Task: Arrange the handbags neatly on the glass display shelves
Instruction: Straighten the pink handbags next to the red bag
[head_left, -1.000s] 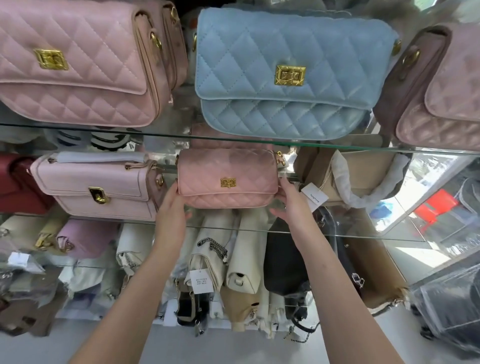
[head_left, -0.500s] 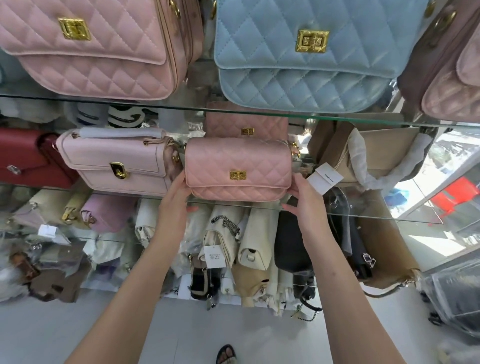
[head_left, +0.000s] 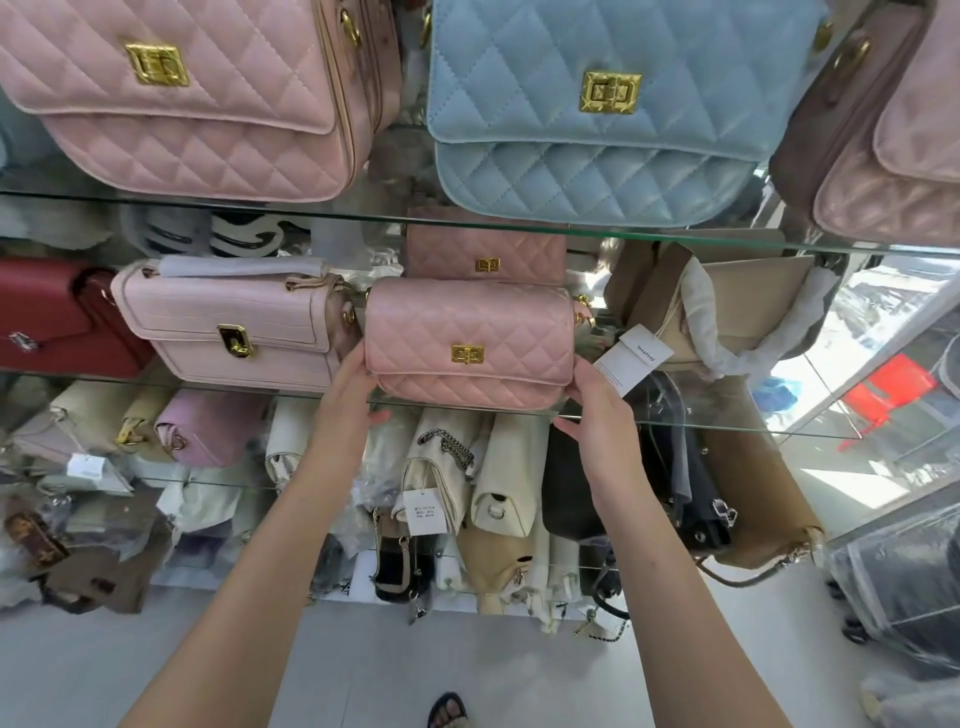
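A small pink quilted handbag with a gold clasp stands at the front edge of the middle glass shelf. My left hand grips its lower left corner, thumb on the side and fingers underneath. My right hand grips the lower right corner the same way. A matching pink quilted bag stands right behind it. Beside it to the left is a pale pink bag, almost touching. To the right sits a beige bag wrapped in white foam, with a white tag hanging near my right hand.
The upper glass shelf carries a large pink quilted bag, a blue one and a mauve one. A red bag stands far left. Several cream, black and tan bags crowd the lower shelves.
The small pink bag has come forward to the shelf's front edge, uncovering the matching bag behind it. Both hands have slid down to its lower corners.
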